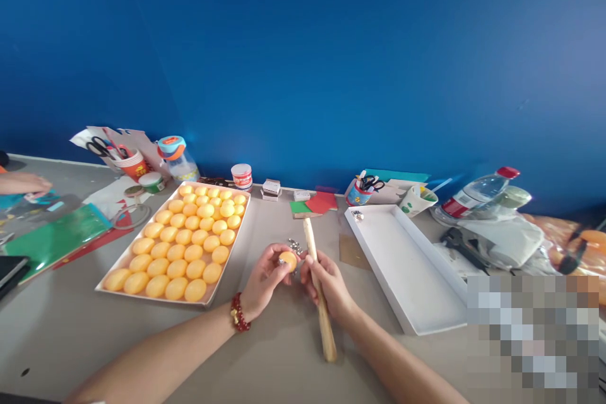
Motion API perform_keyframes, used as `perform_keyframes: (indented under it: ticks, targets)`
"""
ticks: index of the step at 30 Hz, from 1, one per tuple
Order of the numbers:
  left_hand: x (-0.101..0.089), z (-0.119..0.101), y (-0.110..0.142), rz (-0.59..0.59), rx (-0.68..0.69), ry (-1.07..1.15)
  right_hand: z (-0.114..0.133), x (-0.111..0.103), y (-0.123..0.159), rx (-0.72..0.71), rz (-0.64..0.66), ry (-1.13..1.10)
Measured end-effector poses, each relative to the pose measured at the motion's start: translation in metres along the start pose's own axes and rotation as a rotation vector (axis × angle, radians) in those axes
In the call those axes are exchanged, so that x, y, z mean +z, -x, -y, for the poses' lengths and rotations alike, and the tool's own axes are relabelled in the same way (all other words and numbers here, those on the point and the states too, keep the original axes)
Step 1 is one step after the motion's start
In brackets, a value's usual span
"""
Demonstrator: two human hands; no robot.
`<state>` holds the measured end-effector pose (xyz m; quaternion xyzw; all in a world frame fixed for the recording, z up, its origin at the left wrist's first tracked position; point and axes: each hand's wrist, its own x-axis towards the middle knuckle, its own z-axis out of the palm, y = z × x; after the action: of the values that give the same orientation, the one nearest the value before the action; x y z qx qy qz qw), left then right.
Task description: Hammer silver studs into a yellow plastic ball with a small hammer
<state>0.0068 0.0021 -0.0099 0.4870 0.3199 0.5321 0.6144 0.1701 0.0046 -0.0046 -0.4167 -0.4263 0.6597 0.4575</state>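
Note:
My left hand, with a red bead bracelet at the wrist, is closed around an orange ping-pong ball. A small shiny metal piece shows on the ball near my thumb. Fingers of my right hand are wrapped round a pale wooden stick, which slants from beyond the hand down toward me. The two hands are close together over the grey table. Just behind them lies a small heap of shiny metal pieces, partly hidden by my fingers. To the left is a shallow box of many orange balls in rows.
On the right sits a white shallow box, metal pieces in its far corner. Along the blue wall stand a cup with scissors, a plastic bottle and a drinking bottle. Another person's hand is at far left, near a green sheet.

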Motion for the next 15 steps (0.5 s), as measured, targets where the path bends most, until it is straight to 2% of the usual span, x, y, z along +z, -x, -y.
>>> perform_keyframes:
  ticks: [3,6,11,15]
  targets:
    - [-0.004,0.001,-0.003,-0.092,0.015,-0.035,0.010,-0.015,-0.008,0.001,-0.140,0.102]
    - [-0.006,0.004,-0.005,-0.119,0.015,-0.036,0.016,-0.029,-0.016,0.024,-0.182,0.228]
    - [-0.006,0.008,-0.004,-0.067,0.019,0.005,0.015,-0.037,-0.022,0.052,-0.121,0.650]
    - [-0.007,0.009,-0.002,-0.060,0.023,-0.012,0.014,-0.036,-0.026,0.037,-0.106,0.825]
